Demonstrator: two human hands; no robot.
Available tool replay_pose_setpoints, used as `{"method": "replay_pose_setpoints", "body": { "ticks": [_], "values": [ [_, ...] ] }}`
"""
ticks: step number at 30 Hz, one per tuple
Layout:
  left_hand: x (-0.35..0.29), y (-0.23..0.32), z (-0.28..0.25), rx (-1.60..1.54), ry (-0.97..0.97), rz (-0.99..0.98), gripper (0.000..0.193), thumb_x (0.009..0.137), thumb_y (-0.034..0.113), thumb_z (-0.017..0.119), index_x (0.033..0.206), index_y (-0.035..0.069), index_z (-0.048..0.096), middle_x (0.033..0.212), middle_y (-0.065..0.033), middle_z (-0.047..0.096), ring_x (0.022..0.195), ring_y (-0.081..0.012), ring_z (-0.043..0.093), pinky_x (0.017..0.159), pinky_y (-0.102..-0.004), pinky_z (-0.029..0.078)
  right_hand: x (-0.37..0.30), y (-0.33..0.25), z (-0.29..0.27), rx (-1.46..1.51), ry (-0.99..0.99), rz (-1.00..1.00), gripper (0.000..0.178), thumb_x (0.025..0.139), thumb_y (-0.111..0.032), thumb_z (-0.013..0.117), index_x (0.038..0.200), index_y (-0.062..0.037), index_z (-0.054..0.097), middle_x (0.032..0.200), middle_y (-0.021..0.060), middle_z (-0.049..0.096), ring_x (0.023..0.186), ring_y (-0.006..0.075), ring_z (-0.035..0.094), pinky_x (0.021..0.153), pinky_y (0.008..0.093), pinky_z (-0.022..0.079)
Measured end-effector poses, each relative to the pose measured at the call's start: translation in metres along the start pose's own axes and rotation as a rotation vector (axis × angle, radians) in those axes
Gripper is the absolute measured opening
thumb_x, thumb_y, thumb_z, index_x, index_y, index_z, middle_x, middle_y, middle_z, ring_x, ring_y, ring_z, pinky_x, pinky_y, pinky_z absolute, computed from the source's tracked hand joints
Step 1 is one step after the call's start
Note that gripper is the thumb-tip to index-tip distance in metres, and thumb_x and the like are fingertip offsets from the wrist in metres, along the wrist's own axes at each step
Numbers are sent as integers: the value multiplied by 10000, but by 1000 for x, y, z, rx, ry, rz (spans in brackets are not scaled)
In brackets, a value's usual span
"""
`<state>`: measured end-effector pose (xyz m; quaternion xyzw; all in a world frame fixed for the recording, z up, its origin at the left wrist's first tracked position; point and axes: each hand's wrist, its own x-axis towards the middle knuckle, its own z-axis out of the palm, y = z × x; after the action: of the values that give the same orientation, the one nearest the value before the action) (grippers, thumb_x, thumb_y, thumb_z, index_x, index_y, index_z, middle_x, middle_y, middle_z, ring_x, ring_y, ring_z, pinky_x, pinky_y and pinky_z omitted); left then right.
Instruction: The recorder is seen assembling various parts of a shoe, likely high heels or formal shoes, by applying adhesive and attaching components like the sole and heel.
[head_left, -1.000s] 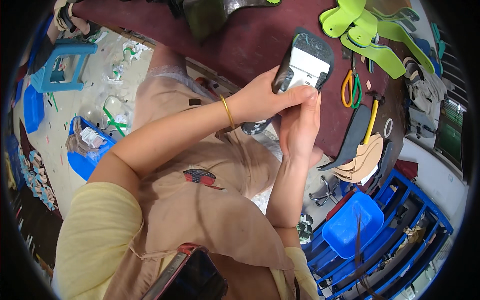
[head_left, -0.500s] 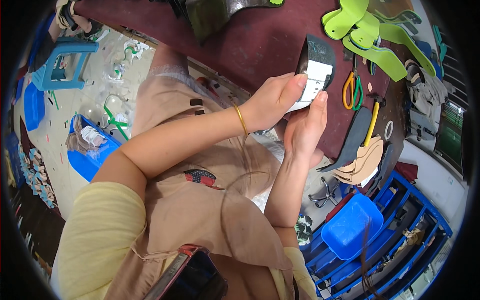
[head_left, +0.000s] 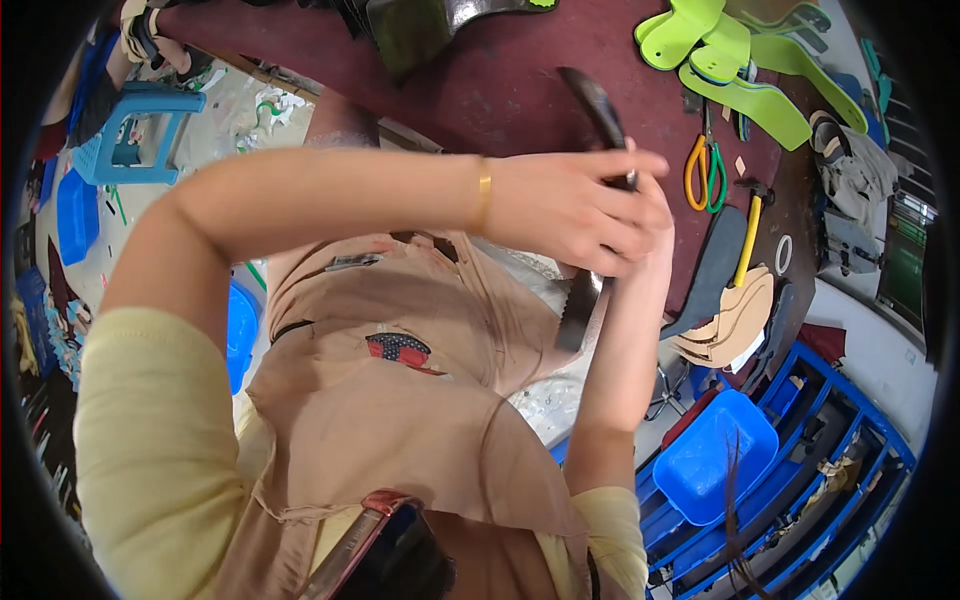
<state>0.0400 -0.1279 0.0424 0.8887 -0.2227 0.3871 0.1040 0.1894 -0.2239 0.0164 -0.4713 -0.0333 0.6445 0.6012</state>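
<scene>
A dark, shiny, curved leather-like piece (head_left: 594, 103) is held near the maroon table's front edge, its upper end seen nearly edge-on. My left hand (head_left: 585, 212) reaches across it from the left, fingers bent over its middle and overlapping my right hand (head_left: 652, 215). My right hand supports the piece from the right; most of its fingers are hidden behind the left. Below the hands, the piece's lower end shows a toothed edge over my lap. A gold bangle (head_left: 485, 197) circles my left wrist.
On the maroon table (head_left: 500, 95) lie lime-green sole-shaped pieces (head_left: 745, 105), scissors (head_left: 707, 175) with orange and green handles, a yellow-handled hammer (head_left: 748, 240) and tan cut pieces (head_left: 735, 320). A blue basin (head_left: 715, 455) rests on a blue rack at lower right. A blue stool (head_left: 140, 135) stands left.
The piece has turned, so its white printed patch no longer shows. My left hand has swung over my right hand, and its elbow has moved up and left.
</scene>
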Motion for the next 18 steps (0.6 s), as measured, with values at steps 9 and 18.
{"method": "replay_pose_setpoints", "body": {
  "ticks": [9,18],
  "values": [
    [-1,-76,50,68,-326,-242,203,773,213,574,943,142,659,841,8,594,882,-165,550,799,-313,406,-28,-51,-48,-1411,14,-393,645,750,-368,733,1246,-31,497,1132,140,597,1068,179,539,907,321,417],
    [5,-70,63,60,-332,-379,206,831,311,585,975,206,688,798,58,641,807,-127,566,813,-298,374,-53,-74,-85,-1056,244,-376,244,858,-247,653,847,-4,634,706,-51,545,641,34,449,588,187,349]
  ]
}}
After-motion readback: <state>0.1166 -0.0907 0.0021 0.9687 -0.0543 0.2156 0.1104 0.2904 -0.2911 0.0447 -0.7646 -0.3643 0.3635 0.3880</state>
